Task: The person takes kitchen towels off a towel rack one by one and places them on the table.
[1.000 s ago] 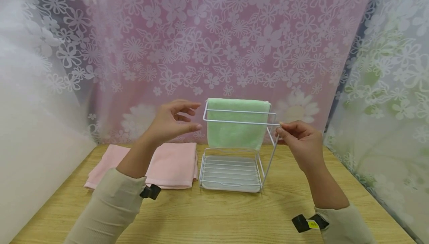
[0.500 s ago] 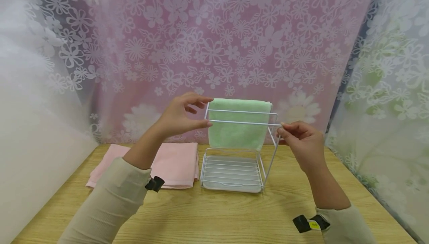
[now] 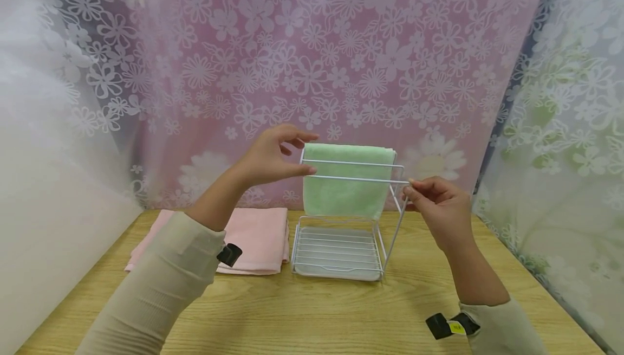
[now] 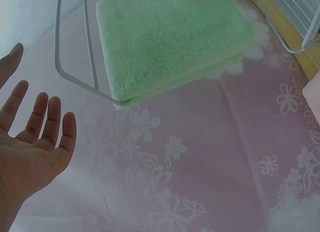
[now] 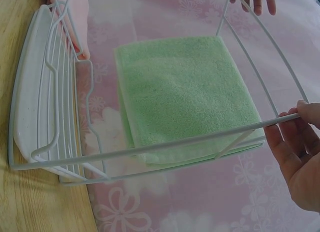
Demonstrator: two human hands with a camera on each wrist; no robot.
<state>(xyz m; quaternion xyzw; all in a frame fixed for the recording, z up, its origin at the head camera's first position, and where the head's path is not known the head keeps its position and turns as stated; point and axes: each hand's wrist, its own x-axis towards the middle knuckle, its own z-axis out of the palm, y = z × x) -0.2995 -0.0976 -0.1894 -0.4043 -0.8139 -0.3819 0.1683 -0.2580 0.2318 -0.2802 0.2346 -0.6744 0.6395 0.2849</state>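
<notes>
A white wire rack (image 3: 356, 179) stands on the table, with a folded green towel (image 3: 346, 199) draped over its rear top bar. My right hand (image 3: 441, 211) pinches the rack's upper front right corner between thumb and fingers; the right wrist view shows this hand (image 5: 302, 159) on the bar. At the upper left of the rack, my left hand (image 3: 270, 157) hovers with fingers and thumb spread. Seen from the left wrist, the left hand (image 4: 37, 152) is empty and apart from both the wire and the green towel (image 4: 170, 40).
Folded pink towels (image 3: 258, 236) lie on the wooden table (image 3: 312, 317) left of the rack, partly behind the left forearm. A pale tray (image 3: 336, 275) sits under the rack's bottom wires. A floral curtain (image 3: 302, 46) hangs behind.
My left hand has moved right and upward, from beside the rack to its upper left corner. The right hand keeps its pinch, and the rack and green towel look unmoved.
</notes>
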